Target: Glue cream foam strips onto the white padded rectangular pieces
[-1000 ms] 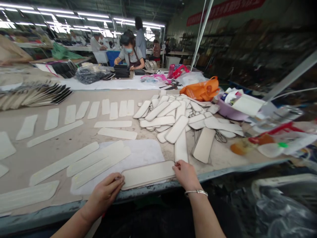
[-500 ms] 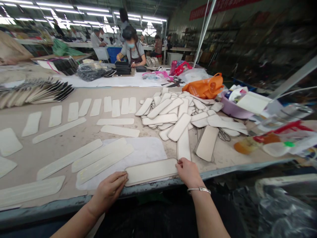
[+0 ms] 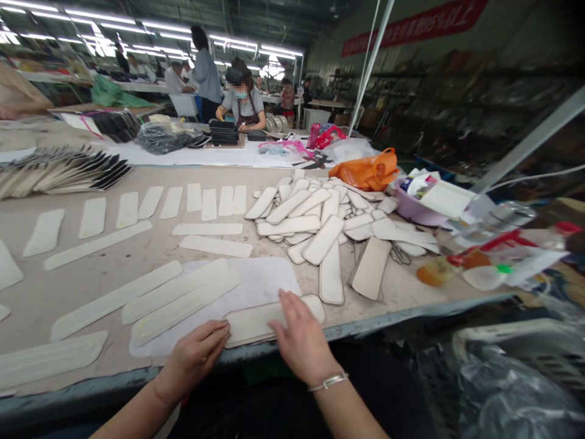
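A long off-white panel with rounded corners and a dark edge [image 3: 256, 318] lies at the table's front edge. My left hand [image 3: 197, 353] pinches its left end between thumb and fingers. Over the panel's right half rests my right hand [image 3: 299, 329], fingers stretched out and palm down, covering part of it; a bangle is on that wrist. Under the panel's left side is a white sheet [image 3: 269, 274]. Thin pale strips [image 3: 187, 305] lie on the sheet, left of the panel. Beyond my right hand spreads a heap of edged panels [image 3: 292, 225].
Loose pale pieces [image 3: 94, 217] lie in rows on the left. At the right are beige panels [image 3: 371, 268], scissors [image 3: 400, 255], an orange bag [image 3: 365, 171], a purple basin [image 3: 414, 204] and bottles [image 3: 432, 274]. A masked co-worker [image 3: 244, 107] sits across the table.
My right hand has left the panel's right end, moved left and opened flat over it. My left hand keeps its pinch. The view has shifted slightly.
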